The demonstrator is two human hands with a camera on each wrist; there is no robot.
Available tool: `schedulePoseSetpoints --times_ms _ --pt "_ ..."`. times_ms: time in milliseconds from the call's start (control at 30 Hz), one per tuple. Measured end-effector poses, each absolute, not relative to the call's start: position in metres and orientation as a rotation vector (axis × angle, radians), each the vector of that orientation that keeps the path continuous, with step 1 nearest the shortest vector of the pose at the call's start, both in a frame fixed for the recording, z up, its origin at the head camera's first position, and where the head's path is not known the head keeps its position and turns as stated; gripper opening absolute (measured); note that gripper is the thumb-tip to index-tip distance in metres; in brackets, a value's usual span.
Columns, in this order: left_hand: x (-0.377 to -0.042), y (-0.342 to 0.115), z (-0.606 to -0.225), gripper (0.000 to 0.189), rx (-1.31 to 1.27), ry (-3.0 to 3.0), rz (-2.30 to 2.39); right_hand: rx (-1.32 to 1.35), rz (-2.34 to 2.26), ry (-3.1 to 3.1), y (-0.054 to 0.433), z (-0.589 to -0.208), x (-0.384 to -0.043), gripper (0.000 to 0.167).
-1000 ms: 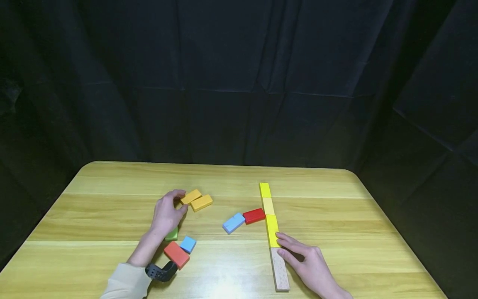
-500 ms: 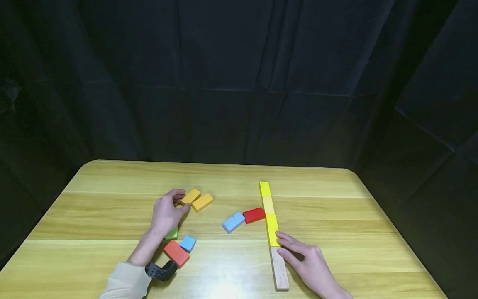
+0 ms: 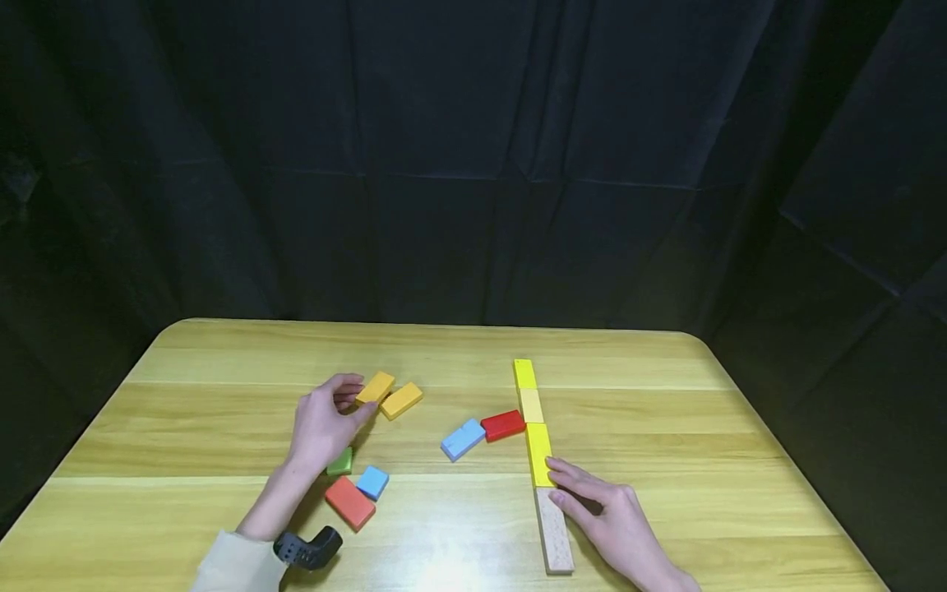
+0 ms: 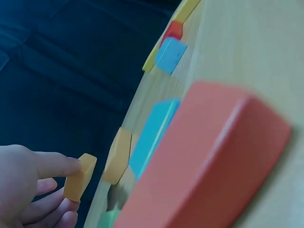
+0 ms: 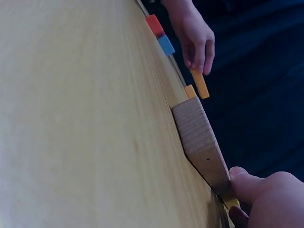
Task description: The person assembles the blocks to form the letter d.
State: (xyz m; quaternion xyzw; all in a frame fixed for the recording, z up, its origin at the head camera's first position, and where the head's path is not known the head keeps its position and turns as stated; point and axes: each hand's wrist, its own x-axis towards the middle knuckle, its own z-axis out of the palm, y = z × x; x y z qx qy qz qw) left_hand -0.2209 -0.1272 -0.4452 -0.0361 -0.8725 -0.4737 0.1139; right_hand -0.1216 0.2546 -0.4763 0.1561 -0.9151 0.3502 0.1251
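My left hand [image 3: 321,427] pinches an orange block [image 3: 376,387] between thumb and fingers at the left of the table. In the left wrist view that orange block [image 4: 80,178] is raised and tilted off the tabletop. A second orange block [image 3: 402,400] lies just to its right. My right hand [image 3: 614,518] rests with loosely bent fingers against the right side of a straight row. Its fingertips touch near the joint between a long yellow block [image 3: 539,456] and a plain wooden block [image 3: 554,533]. Beyond them the row continues with a pale yellow block [image 3: 530,405] and a bright yellow one [image 3: 524,374].
A red block [image 3: 503,425] touches the row's left side, with a light blue block [image 3: 463,439] at its other end. Near my left forearm lie a green block [image 3: 340,463], a small blue block [image 3: 373,482] and a larger red block [image 3: 350,503]. A dark curtain [image 3: 473,164] hangs behind.
My left hand has closed on the left orange block and lifted it slightly, shifting a little left. The right hand and the row have stayed in place.
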Motion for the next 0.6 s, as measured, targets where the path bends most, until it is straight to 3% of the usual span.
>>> schedulePoseSetpoints --times_ms 600 --pt "-0.173 -0.097 -0.446 0.033 -0.24 -2.587 -1.38 0.523 1.008 -2.636 0.257 -0.475 -0.124 0.028"
